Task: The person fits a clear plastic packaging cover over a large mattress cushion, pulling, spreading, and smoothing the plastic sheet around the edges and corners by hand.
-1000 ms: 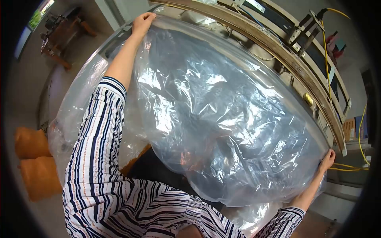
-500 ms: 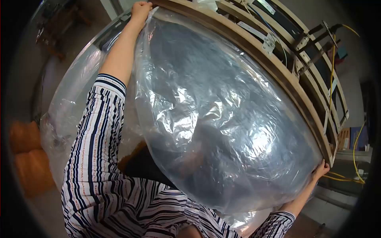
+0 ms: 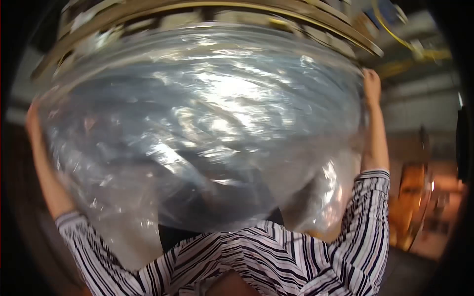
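A large, crinkled clear plastic sheet (image 3: 222,98) spreads across the middle of the head view, shiny and blurred by motion. Bluish-grey tones show through it; whether a panel lies beneath, I cannot tell. My left hand (image 3: 33,117) is closed on the sheet's left edge, its fingers smeared. At the far right corner, my right hand (image 3: 371,86) grips the other edge, with its fingers curled. The sheet hangs between both hands and reaches down toward my striped shirt (image 3: 237,251).
Just beyond the sheet's far edge runs a long wooden frame (image 3: 217,6) with several slats. A yellow cable (image 3: 390,30) loops at the upper right. Orange objects (image 3: 412,197) stand on the right behind my arm.
My view has swung round, so the wooden frame now lies across the top. Both hands still grip the sheet, now spread to the left and right sides of the view.
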`<state>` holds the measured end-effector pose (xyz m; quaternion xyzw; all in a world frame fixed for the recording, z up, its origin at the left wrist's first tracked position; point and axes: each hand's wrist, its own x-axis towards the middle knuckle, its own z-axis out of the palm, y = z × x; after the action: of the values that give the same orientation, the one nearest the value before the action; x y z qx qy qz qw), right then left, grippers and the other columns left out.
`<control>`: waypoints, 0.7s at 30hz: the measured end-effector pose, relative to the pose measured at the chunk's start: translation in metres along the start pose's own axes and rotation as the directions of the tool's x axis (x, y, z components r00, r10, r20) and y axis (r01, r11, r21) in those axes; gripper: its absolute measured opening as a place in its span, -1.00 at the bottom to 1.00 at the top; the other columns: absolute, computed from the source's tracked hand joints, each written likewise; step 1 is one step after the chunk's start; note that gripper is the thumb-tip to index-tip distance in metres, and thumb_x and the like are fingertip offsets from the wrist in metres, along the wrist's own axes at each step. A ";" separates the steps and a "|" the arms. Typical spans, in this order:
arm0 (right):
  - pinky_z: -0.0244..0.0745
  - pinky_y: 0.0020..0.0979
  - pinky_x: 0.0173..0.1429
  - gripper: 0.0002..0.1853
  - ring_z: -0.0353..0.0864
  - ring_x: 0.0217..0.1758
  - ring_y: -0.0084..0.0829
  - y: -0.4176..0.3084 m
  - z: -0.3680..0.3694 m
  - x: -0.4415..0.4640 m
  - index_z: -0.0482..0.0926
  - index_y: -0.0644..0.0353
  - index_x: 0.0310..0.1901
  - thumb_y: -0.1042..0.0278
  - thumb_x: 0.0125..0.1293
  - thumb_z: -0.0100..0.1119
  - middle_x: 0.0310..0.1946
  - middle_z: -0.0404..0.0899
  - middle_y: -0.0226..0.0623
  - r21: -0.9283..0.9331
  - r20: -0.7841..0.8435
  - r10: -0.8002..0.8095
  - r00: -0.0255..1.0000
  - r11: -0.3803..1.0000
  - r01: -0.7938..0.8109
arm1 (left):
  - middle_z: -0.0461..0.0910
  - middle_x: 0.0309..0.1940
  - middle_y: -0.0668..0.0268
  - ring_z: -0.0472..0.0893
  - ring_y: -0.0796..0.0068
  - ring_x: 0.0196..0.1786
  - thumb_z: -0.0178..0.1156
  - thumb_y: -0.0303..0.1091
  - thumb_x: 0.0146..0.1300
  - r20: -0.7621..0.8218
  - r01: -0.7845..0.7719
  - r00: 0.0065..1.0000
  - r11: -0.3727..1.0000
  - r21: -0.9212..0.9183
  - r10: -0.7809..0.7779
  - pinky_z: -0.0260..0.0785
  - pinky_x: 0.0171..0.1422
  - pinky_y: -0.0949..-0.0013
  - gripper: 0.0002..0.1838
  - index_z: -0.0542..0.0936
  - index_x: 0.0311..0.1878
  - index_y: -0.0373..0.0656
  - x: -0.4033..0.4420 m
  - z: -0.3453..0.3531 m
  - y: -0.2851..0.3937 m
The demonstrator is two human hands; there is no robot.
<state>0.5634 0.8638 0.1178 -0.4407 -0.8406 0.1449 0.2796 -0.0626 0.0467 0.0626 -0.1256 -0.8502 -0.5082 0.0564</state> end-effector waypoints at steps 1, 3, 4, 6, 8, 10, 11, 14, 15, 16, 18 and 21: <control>0.41 -0.24 -0.10 -0.72 0.55 -0.19 -0.17 0.007 0.003 -0.020 0.57 0.25 -0.21 0.19 0.23 0.06 -0.25 0.58 -0.11 -0.365 -0.199 -0.357 0.913 0.891 0.269 | 0.54 0.05 0.27 0.49 0.44 0.07 0.00 -0.02 0.34 -0.079 -0.057 0.994 0.984 0.166 0.071 0.28 0.19 0.43 -0.51 0.50 0.15 -0.18 0.023 -0.047 -0.045; 0.39 -0.25 -0.07 -0.76 0.52 -0.18 -0.15 -0.027 -0.001 -0.073 0.55 0.21 -0.21 0.22 0.24 0.11 -0.28 0.55 -0.15 -0.408 -0.019 -0.338 0.941 0.862 0.302 | 0.55 0.02 0.26 0.50 0.42 0.05 -0.02 0.05 0.34 -0.100 -0.022 0.993 0.928 0.371 0.063 0.26 0.19 0.42 -0.45 0.48 0.15 -0.23 0.056 -0.128 -0.113; 0.38 -0.16 -0.07 -0.78 0.51 -0.15 -0.12 -0.030 0.004 -0.093 0.55 0.18 -0.32 0.18 0.18 0.12 -0.31 0.57 -0.18 -0.407 -0.016 -0.308 0.951 0.871 0.275 | 0.57 -0.05 0.24 0.51 0.41 0.00 0.00 0.09 0.32 -0.059 -0.040 0.994 0.811 0.584 0.092 0.28 0.14 0.41 -0.43 0.50 0.10 -0.26 0.051 -0.149 -0.114; 0.35 -0.17 0.06 -0.68 0.46 0.02 -0.14 -0.029 0.007 -0.111 0.54 0.16 -0.12 0.13 0.21 0.09 -0.08 0.52 -0.18 -0.359 0.009 -0.341 0.940 0.876 0.321 | 0.59 -0.09 0.14 0.55 0.32 -0.03 -0.04 0.09 0.32 0.010 0.071 0.993 0.690 0.720 -0.114 0.31 0.07 0.34 -0.46 0.53 0.02 -0.23 0.040 -0.174 -0.082; 0.31 -0.17 0.15 -0.61 0.40 0.13 -0.14 -0.028 0.013 -0.125 0.50 0.16 0.01 0.11 0.23 0.07 0.05 0.47 -0.17 -0.325 -0.002 -0.376 0.927 0.877 0.355 | 0.54 0.00 0.10 0.51 0.17 0.05 -0.01 -0.06 0.33 -0.127 0.125 0.992 0.421 0.899 -0.023 0.30 0.12 0.28 -0.57 0.51 0.05 -0.21 0.013 -0.125 -0.011; 0.26 -0.16 0.21 -0.56 0.35 0.20 -0.14 -0.023 0.014 -0.129 0.46 0.17 0.08 0.09 0.24 0.05 0.12 0.42 -0.16 -0.277 0.025 -0.363 0.931 0.893 0.356 | 0.51 0.05 0.07 0.48 0.12 0.10 0.00 -0.16 0.33 0.048 -0.095 0.974 0.207 0.974 0.223 0.28 0.16 0.27 -0.61 0.49 0.08 -0.22 0.028 -0.079 0.001; 0.24 -0.15 0.24 -0.54 0.32 0.23 -0.13 -0.018 0.013 -0.130 0.44 0.17 0.11 0.08 0.25 0.04 0.15 0.39 -0.15 -0.255 0.041 -0.356 0.933 0.899 0.355 | 0.46 0.12 0.07 0.44 0.18 0.17 0.00 -0.24 0.35 0.278 -0.450 0.878 0.472 0.758 0.390 0.22 0.25 0.31 -0.61 0.44 0.15 -0.25 0.037 -0.041 0.003; 0.21 -0.16 0.26 -0.53 0.32 0.23 -0.13 -0.032 0.034 -0.127 0.45 0.21 0.10 0.07 0.26 0.03 0.13 0.40 -0.11 -0.264 0.031 -0.376 0.926 0.891 0.370 | 0.47 0.11 0.09 0.42 0.31 0.20 -0.08 -0.11 0.40 0.547 -0.426 0.808 0.860 0.282 0.221 0.15 0.31 0.38 -0.52 0.44 0.15 -0.33 -0.125 0.166 0.212; 0.13 -0.04 0.32 -0.44 0.24 0.30 -0.05 -0.031 0.034 -0.130 0.37 0.29 0.16 0.00 0.28 0.00 0.21 0.31 -0.03 -0.273 0.075 -0.333 0.940 0.900 0.341 | 0.49 0.08 0.09 0.43 0.31 0.18 -0.05 -0.08 0.37 0.589 -0.439 0.775 0.866 0.238 0.231 0.15 0.31 0.38 -0.52 0.46 0.13 -0.29 -0.172 0.203 0.249; 0.09 0.01 0.32 -0.40 0.19 0.32 -0.01 -0.034 0.032 -0.134 0.33 0.31 0.18 -0.03 0.28 -0.02 0.24 0.27 0.00 -0.302 0.088 -0.262 0.961 0.912 0.277 | 0.48 0.08 0.07 0.43 0.28 0.18 0.08 -0.10 0.27 0.674 -0.361 0.732 0.898 0.251 0.106 0.18 0.27 0.34 -0.54 0.48 0.09 -0.25 -0.203 0.228 0.274; 0.01 0.12 0.34 -0.33 0.09 0.37 0.07 -0.037 0.032 -0.141 0.25 0.35 0.23 -0.08 0.29 -0.05 0.29 0.18 0.06 -0.356 0.107 -0.116 0.987 0.923 0.147 | 0.51 0.00 0.13 0.47 0.26 0.07 0.22 -0.22 0.13 0.665 -0.743 0.549 0.660 0.112 0.506 0.30 0.11 0.33 -0.63 0.53 -0.07 -0.26 -0.241 0.261 0.275; -0.07 0.23 0.34 -0.22 -0.06 0.43 0.15 -0.034 0.023 -0.133 0.11 0.36 0.31 -0.18 0.30 -0.13 0.36 0.03 0.12 -0.417 0.173 0.063 0.983 0.909 0.016 | 0.52 -0.06 0.18 0.48 0.30 0.00 0.20 -0.26 0.16 0.663 -0.543 0.603 0.837 -0.067 0.444 0.31 0.06 0.38 -0.74 0.52 -0.20 -0.26 -0.269 0.281 0.283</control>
<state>0.5879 0.7348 0.0706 -0.4852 -0.8688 0.0055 0.0991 0.2822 0.3793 0.1090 -0.5207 -0.7795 -0.3341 -0.0976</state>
